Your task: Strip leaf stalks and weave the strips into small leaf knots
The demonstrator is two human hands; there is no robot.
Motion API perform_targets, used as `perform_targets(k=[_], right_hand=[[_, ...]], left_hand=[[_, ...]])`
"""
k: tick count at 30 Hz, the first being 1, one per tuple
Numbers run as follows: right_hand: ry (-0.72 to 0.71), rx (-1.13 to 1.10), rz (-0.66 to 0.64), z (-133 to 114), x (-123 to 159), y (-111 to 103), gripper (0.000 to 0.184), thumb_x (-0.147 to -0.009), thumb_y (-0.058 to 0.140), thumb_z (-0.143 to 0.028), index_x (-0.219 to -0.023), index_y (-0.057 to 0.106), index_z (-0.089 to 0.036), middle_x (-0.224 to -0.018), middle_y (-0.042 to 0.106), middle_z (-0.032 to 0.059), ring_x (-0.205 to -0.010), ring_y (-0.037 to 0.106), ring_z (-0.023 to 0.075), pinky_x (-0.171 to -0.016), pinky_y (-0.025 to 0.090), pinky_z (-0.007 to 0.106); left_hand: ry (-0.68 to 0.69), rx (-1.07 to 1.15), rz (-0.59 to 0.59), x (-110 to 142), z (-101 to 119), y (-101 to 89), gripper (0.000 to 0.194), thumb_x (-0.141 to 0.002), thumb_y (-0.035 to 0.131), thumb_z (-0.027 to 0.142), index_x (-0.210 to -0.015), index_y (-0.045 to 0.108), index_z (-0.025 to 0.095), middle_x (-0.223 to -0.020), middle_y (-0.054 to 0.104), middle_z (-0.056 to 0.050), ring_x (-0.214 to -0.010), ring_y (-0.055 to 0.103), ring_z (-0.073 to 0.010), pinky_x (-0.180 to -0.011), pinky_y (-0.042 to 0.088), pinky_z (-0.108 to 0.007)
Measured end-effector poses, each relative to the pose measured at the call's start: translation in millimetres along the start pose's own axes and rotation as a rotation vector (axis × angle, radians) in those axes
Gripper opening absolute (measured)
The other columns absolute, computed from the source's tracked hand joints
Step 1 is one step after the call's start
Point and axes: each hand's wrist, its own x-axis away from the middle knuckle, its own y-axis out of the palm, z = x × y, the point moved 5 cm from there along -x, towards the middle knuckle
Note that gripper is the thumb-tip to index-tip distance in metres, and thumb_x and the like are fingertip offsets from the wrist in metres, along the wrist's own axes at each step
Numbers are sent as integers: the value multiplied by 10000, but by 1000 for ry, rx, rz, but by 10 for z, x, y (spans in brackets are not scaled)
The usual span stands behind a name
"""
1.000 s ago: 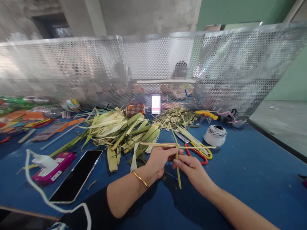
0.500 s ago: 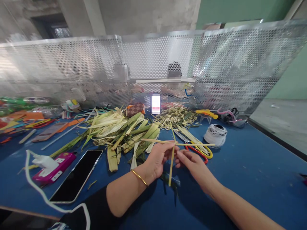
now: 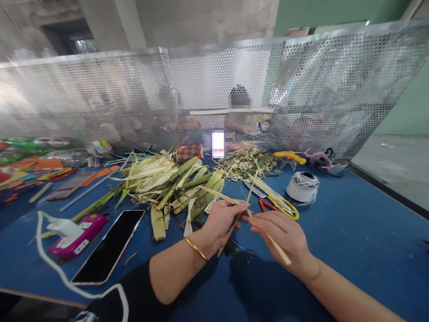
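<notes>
The crossed plant strips (image 3: 219, 194) are held above the table, between the two hands. They are narrow, flat and pale yellow-green, with a greener length rising above the crossing, one end sloping down to the left and a paler one running down to the right beside the right palm.

The left hand (image 3: 217, 226) pinches them near the crossing, thumb and fingers together, a gold bangle (image 3: 196, 248) on its wrist. The right hand (image 3: 286, 235) has its fingertips closed on the strips just beside it.

Beyond the hands lie scissors (image 3: 257, 189) with red and yellow handles, next to pale strips, and a ball of white cord (image 3: 302, 188). Left of these spreads a heap of green and cream corn husks (image 3: 154, 174), with a brown checked pouch (image 3: 188, 153) behind it. Nearer the left arm are a dark-screened smartphone (image 3: 110, 246) and a magenta power adapter (image 3: 78, 237) with white label patches, their marks too small to read.

All this rests on a matte blue tabletop (image 3: 338, 250), faintly specked. A perforated, shiny metal screen (image 3: 214, 67) stands along its far side; people show blurrily through it. Behind are a rough grey concrete wall (image 3: 201, 20) and a green wall (image 3: 328, 15), with grey floor (image 3: 398, 156) at right.
</notes>
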Motion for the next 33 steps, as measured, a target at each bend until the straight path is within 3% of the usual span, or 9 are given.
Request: perform_targets(k=[3, 8, 11, 15, 22, 24, 27, 29, 33], right_hand=[[30, -50, -151, 82, -8, 45, 202, -861, 541, -199, -976, 701, -240, -930, 739, 80, -839, 682, 207, -767, 528, 342], [753, -391, 68, 551, 41, -12, 223, -794, 603, -420, -867, 637, -213, -754, 679, 39, -616, 626, 168, -593, 504, 299], [982, -618, 58, 631, 77, 59, 375, -671, 693, -518, -832, 661, -181, -634, 607, -1, -558, 551, 141, -564, 463, 283], [941, -650, 24, 544, 45, 116, 328, -655, 715, -489, -697, 663, -168, -550, 541, -23, -546, 493, 120, -572, 435, 270], [954, -598, 121, 514, 84, 149, 350, -655, 701, -513, -612, 608, -179, -590, 593, 2, -542, 550, 130, -534, 462, 266], [1060, -652, 21, 542, 133, 193, 407, -637, 700, -568, -650, 599, -174, -612, 616, 4, -510, 561, 121, -503, 464, 258], [1131, -695, -303, 506, 204, 297, 453, -658, 653, -622, -661, 581, -175, -565, 621, 6, -457, 570, 126, -459, 449, 251], [1017, -610, -420, 453, 195, 313, 412, -719, 608, -588, -633, 561, -189, -527, 597, -4, -447, 560, 130, -456, 437, 249], [443, -152, -394, 240, 41, 216, 288, -847, 520, -373, -618, 577, -207, -600, 601, 12, -549, 542, 137, -529, 398, 247]], left_hand=[[-4, -9, -30, -18, 29, -10, 204, -676, 743, 289, -746, 682, 107, -671, 649, -39, -477, 519, -57, -377, 296, -160], [-14, -47, -80, 30, 102, 19, 240, -765, 655, 361, -779, 679, 123, -681, 660, -43, -466, 523, -61, -385, 308, -166], [-26, -203, -119, 83, 57, 69, 204, -695, 714, 312, -780, 678, 130, -654, 660, -30, -441, 515, -61, -378, 275, -166], [-11, -343, -164, 109, -33, 126, 167, -681, 695, 266, -781, 702, 132, -684, 673, -28, -438, 519, -61, -379, 264, -169], [32, -319, -54, 47, 15, 64, 97, -706, 668, 189, -767, 710, 127, -568, 609, 14, -395, 461, -37, -375, 252, -162], [55, -333, -32, 38, 54, 40, 117, -696, 698, 211, -778, 707, 128, -588, 630, 4, -412, 493, -49, -377, 269, -161], [69, -302, -4, 31, 87, 5, 182, -701, 716, 262, -830, 702, 134, -704, 690, -28, -452, 541, -64, -384, 293, -162], [42, -235, -6, 21, 72, -9, 217, -704, 717, 289, -850, 696, 129, -794, 715, -59, -458, 535, -58, -382, 285, -162], [-93, -65, -1, -6, -16, -31, 246, -674, 729, 271, -870, 687, 126, -798, 711, -68, -438, 453, -30, -379, 249, -153]])
